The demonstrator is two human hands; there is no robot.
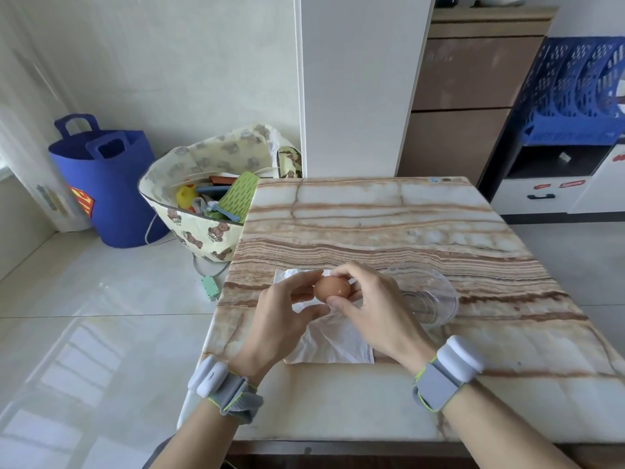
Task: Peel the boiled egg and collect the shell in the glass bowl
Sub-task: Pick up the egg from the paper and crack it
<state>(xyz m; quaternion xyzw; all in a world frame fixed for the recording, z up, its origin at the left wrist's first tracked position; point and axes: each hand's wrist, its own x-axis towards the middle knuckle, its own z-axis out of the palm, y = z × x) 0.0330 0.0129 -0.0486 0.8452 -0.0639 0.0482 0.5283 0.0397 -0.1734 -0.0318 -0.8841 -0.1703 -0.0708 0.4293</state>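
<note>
Between both hands (284, 313) (368, 306), pinched, sits the egg (333, 288).

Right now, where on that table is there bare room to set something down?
The far half of the table, beyond the white paper and glass bowl, is bare; so is the strip between the bowl and the right edge. It is crowded where the left hand and right hand hold the egg over the paper.

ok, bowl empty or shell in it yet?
Empty, as far as shows: only table grain seen through the bowl; egg looks unpeeled.
</note>
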